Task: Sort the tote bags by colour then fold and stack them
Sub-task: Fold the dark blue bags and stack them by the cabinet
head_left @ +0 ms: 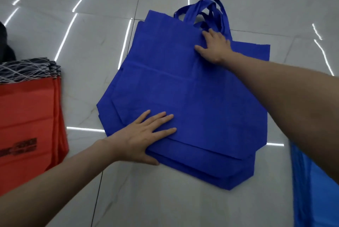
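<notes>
Fingers (163,116) spread, left hand (145,136) and right hand (215,46) press the royal-blue fabric tote bags (183,89) flat, probably aligning them.

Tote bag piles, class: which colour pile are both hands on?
The blue pile, centre, under left hand and right hand; the red pile lies untouched at left.

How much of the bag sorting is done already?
Sorting looks mostly done: the blue bags share one pile, and the red bags sit apart on the left with patterned bags behind. Right now the left hand and right hand press flat on the top blue bag. Still left: the blue bags lie unfolded with uneven edges, and a lighter blue fabric waits at the right edge.
</notes>
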`<state>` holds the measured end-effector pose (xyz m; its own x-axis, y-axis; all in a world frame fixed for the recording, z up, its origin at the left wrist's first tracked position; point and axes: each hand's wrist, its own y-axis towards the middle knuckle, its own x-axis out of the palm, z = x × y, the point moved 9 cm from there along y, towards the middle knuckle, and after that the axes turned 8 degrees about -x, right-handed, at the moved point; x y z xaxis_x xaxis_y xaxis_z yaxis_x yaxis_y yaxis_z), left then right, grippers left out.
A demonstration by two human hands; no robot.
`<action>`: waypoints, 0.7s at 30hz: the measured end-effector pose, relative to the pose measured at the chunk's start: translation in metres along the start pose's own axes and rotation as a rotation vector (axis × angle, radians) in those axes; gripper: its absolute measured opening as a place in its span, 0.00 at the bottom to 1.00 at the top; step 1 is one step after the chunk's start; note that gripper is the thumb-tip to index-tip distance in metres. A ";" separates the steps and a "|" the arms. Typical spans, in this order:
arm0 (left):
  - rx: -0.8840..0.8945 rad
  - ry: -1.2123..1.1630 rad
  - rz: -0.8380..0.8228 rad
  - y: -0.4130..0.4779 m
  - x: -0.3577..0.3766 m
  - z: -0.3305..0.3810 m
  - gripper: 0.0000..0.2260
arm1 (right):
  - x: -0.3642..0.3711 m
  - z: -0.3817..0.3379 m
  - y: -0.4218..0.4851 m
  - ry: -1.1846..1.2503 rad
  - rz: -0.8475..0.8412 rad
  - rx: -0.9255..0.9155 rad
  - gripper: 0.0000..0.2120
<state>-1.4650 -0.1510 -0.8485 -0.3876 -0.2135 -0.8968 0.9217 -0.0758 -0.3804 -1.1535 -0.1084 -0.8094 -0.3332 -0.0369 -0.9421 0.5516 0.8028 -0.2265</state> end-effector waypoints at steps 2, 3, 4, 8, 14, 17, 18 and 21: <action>-0.009 -0.001 0.010 0.003 -0.001 -0.001 0.41 | -0.001 0.013 0.010 0.035 -0.002 0.060 0.32; -0.001 0.009 0.041 0.003 -0.003 -0.002 0.40 | -0.001 0.015 0.014 0.046 0.001 0.084 0.32; 0.019 0.027 0.073 0.001 -0.007 0.000 0.39 | 0.000 0.015 0.016 0.038 -0.002 0.100 0.32; 0.126 0.142 0.101 -0.003 -0.011 0.014 0.34 | 0.003 -0.010 0.012 -0.027 0.039 0.061 0.30; 0.095 0.063 0.013 -0.005 0.004 0.013 0.39 | 0.019 -0.030 -0.027 -0.183 0.158 -0.022 0.30; 0.069 0.059 0.052 -0.010 0.003 0.015 0.39 | 0.025 -0.033 -0.056 -0.114 0.194 -0.005 0.31; 0.061 0.066 0.055 -0.012 0.003 0.017 0.40 | 0.028 -0.039 -0.071 -0.103 0.227 -0.022 0.31; 0.049 0.161 0.100 -0.015 0.001 0.019 0.39 | 0.054 -0.074 -0.133 -0.132 0.261 -0.162 0.31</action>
<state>-1.4784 -0.1683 -0.8393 -0.2872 -0.0639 -0.9557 0.9539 -0.1097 -0.2794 -1.3016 -0.1729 -0.8121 -0.0892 0.1141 -0.9895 0.4734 0.8789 0.0586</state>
